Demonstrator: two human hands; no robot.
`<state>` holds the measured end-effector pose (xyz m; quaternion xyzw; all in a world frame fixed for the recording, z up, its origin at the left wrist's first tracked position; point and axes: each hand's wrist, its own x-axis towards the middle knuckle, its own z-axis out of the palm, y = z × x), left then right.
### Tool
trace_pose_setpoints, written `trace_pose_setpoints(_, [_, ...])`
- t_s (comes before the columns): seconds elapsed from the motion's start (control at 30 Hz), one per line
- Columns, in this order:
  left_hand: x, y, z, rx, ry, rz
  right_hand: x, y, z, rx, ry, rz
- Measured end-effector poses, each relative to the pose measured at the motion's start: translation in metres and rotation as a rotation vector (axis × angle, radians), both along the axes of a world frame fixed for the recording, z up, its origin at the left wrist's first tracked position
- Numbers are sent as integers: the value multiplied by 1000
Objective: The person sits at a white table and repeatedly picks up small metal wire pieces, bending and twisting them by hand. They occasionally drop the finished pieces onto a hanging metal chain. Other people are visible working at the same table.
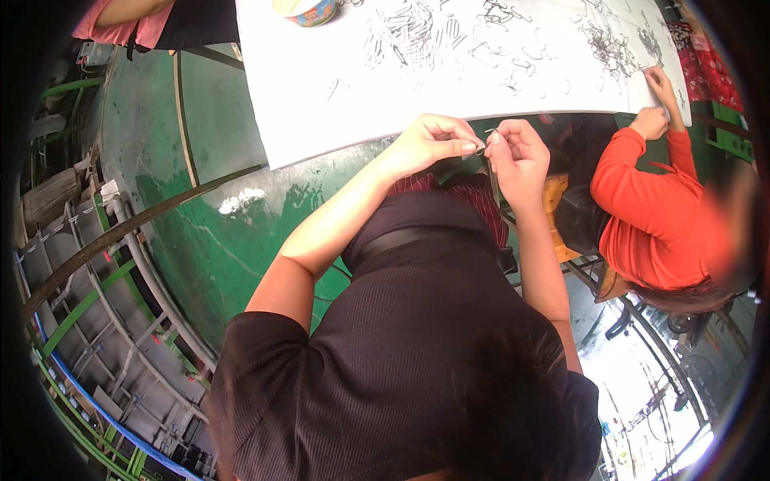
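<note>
Just off the near edge of the white table, my two hands meet with their fingertips almost touching. My left hand is closed in a pinch, thumb against forefinger, on a small thin dark piece. From the right, my right hand pinches at the same spot, with a thin end of the piece showing by its thumb. Its exact kind is too small to make out. Beyond my hands, a heap of short grey strips lies on the table, with loose black curved pieces to its right.
A round tub with a coloured side stands at the far left of the table. At right, a co-worker in an orange-red top works close by, hands near a dark pile. Another person's pink sleeve shows at upper left.
</note>
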<state>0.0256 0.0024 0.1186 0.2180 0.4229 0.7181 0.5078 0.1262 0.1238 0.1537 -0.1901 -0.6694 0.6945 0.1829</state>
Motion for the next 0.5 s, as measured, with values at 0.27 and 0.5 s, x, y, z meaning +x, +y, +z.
trace_pose_setpoints(0.27, [-5, 2, -8, -40, 215, -60, 6, -3, -9, 327, 49, -60])
trace_pose_setpoints(0.5, [-4, 5, -10, -28, 250, -113, 13, -2, -17, 329, 39, -120])
